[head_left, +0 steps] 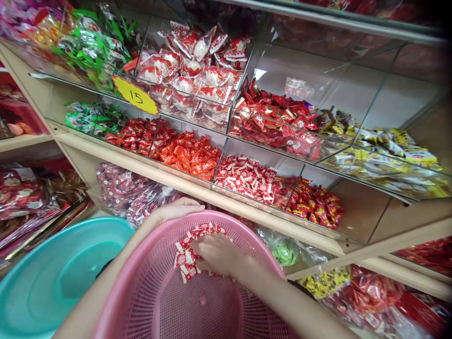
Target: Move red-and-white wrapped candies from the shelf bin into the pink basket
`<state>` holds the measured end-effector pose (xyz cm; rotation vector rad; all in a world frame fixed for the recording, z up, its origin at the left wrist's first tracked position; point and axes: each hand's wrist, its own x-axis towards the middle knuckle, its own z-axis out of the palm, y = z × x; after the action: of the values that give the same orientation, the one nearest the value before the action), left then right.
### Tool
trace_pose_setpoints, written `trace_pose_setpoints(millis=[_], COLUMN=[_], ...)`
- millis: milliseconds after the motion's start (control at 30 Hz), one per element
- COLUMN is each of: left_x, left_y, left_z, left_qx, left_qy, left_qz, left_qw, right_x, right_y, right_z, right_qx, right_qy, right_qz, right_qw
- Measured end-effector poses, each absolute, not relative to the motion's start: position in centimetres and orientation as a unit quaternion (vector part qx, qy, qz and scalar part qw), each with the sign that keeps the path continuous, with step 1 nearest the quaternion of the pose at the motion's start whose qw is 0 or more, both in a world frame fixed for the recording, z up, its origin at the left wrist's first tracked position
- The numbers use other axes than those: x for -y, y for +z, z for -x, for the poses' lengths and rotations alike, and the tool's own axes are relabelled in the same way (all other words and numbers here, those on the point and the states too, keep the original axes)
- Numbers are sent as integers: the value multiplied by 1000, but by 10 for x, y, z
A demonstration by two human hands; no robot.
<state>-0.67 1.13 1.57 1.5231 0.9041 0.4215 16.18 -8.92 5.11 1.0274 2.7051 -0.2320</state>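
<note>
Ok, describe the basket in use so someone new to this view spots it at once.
In front of the wooden candy shelf, at the view's bottom centre, is the pink basket. The left hand is at its far rim; the right hand is inside, touching red-and-white packets. Its pink colour sets it apart from the teal container on its left.

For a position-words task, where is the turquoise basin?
In the head view, the turquoise basin sits at lower left, left of the pink basket, partly behind the left arm.

Right fingers [202, 246] among red-white candies [186, 260] inside pink basket [197, 318].
</note>
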Motion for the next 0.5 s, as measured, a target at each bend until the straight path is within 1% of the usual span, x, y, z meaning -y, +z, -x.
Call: trace_pose_setpoints(millis=[200, 500], left_x=[-12, -12], left_y=[12, 12], left_z=[8, 7], left_qx=[-393, -390], left_qy=[182, 182], left_qz=[-643, -654], left_qw=[632, 622], right_x=[91, 93], right_y=[46, 33], right_z=[-156, -161], right_qx=[-928, -927], right_qy=[-56, -15], right_qz=[-346, -364], right_qw=[128, 91])
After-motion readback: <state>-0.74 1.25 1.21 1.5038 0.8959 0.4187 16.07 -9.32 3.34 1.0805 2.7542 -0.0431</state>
